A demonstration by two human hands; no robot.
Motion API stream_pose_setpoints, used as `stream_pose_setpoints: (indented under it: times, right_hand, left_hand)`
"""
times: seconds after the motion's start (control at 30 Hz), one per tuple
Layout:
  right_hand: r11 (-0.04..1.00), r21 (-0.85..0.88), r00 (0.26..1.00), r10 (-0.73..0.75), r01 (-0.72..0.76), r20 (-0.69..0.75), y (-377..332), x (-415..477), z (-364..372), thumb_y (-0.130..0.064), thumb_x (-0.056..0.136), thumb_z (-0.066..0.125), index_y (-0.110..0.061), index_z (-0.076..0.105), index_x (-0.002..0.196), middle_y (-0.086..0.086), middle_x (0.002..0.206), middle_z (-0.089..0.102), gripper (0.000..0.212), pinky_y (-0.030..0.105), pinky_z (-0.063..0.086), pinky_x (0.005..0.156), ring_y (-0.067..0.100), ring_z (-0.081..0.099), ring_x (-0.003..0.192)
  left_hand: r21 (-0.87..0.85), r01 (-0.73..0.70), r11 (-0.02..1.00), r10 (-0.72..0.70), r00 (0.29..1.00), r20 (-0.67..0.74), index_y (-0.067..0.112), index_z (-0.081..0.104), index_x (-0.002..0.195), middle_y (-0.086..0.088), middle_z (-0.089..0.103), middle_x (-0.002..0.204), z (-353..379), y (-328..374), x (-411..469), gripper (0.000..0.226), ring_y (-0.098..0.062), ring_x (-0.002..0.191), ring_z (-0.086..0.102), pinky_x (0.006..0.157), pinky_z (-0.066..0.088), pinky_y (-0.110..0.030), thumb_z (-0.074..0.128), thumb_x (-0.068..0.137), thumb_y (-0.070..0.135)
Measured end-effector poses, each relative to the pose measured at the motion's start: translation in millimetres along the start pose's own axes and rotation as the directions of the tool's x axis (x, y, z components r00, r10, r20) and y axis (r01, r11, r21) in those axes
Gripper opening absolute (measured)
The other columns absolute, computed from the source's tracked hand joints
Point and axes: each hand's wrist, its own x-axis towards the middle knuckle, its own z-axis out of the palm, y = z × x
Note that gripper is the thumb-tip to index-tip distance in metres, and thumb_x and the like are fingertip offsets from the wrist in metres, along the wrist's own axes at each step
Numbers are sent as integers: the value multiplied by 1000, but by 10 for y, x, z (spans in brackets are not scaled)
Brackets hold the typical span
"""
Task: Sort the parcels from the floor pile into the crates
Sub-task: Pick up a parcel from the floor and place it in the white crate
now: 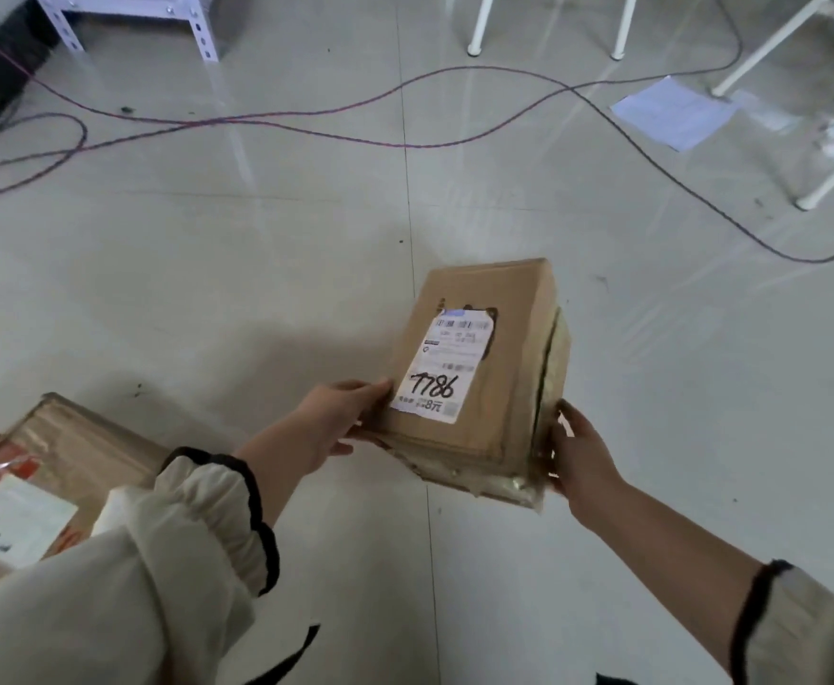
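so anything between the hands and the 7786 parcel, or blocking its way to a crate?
Nothing between: left hand and right hand both grip the parcel, held above the floor. No crate is in view, so that path can't be judged.

Dim, flat indoor lighting; pale streaks glaring off the glossy floor (256, 289); soft shadows pooling beneath the arms; edges bending and smearing, fine label print blurring.
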Motion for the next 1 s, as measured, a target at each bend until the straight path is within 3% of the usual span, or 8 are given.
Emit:
stream_pose_setpoints:
  times: [0.1, 0.23, 0.47, 0.57, 0.73, 0.83, 0.9, 1.0]
  right_hand:
    - [968, -129, 971, 227, -217, 74, 182, -46, -63, -3, 94, 36, -27, 47, 134, 4, 101, 62, 47, 31, 47, 59, 23, 59, 72]
    - [948, -128, 943, 308, -293, 123, 269, -69, -56, -4, 94, 34, -7, 61, 89, 3, 66, 62, 28, 31, 47, 55, 19, 57, 57]
    - [954, 52, 942, 282, -295, 182, 42, 30, 87, -13, 95, 42, -13, 64, 93, 7, 73, 68, 23, 39, 52, 70, 27, 64, 68]
    - [945, 194, 942, 208, -263, 263, -41, 59, 207, -29, 92, 53, -24, 71, 89, 1, 67, 71, 18, 36, 56, 63, 23, 68, 59]
    - [946, 252, 937, 112, -201, 330, -55, 86, 314, -46, 87, 60, -29, 69, 108, -5, 97, 69, 29, 32, 54, 62, 16, 67, 76]
    - [939, 298, 930, 56, -172, 362, -57, 79, 316, -49, 87, 58, -28, 69, 109, -7, 94, 70, 32, 31, 55, 61, 10, 69, 66]
    - [946, 289, 914, 16, -144, 405, -25, 93, 323, -50, 91, 50, -28, 67, 114, -5, 109, 70, 36, 40, 57, 81, 16, 69, 94]
    - [964, 246, 893, -23, -98, 449, 12, 112, 349, -50, 93, 47, -30, 63, 121, -3, 121, 66, 38, 47, 47, 100, 23, 60, 116]
  left_hand:
    - [44, -68, 997, 63, 994, 94, 28, 68, 96, 4, 66, 85, -63, -28, 18, 30, -14, 72, 61, 72, 49, -30, 64, 81, 53]
    - [215, -49, 975, -7, 968, 253, 32, 64, 102, 6, 69, 88, -92, -200, -3, 25, -12, 76, 65, 72, 48, -33, 57, 87, 51]
    - [-3, -7, 1000, 7, 993, 118, 34, 62, 103, 12, 63, 97, -88, -153, 51, 30, -16, 91, 57, 82, 46, -39, 50, 88, 57]
    - [-54, -44, 998, 46, 998, 42, 40, 60, 105, 12, 61, 109, -46, -101, 80, 25, -16, 102, 53, 90, 45, -40, 48, 90, 56]
    - [-155, -33, 987, 40, 998, 38, 37, 60, 120, 7, 63, 120, -20, 2, 153, 36, -19, 113, 55, 100, 44, -49, 45, 92, 55]
    - [-179, -17, 984, 20, 1000, 16, 33, 64, 108, 4, 66, 104, -23, 37, 205, 37, -18, 93, 61, 83, 52, -40, 42, 92, 58]
    - [-141, -23, 990, 21, 1000, -20, 30, 61, 116, 4, 62, 89, -16, 33, 233, 44, -15, 74, 58, 67, 48, -30, 36, 93, 59]
    - [-187, -36, 982, 39, 999, 10, 17, 62, 120, -3, 67, 101, -1, -23, 294, 49, -22, 89, 64, 83, 51, -37, 38, 96, 53]
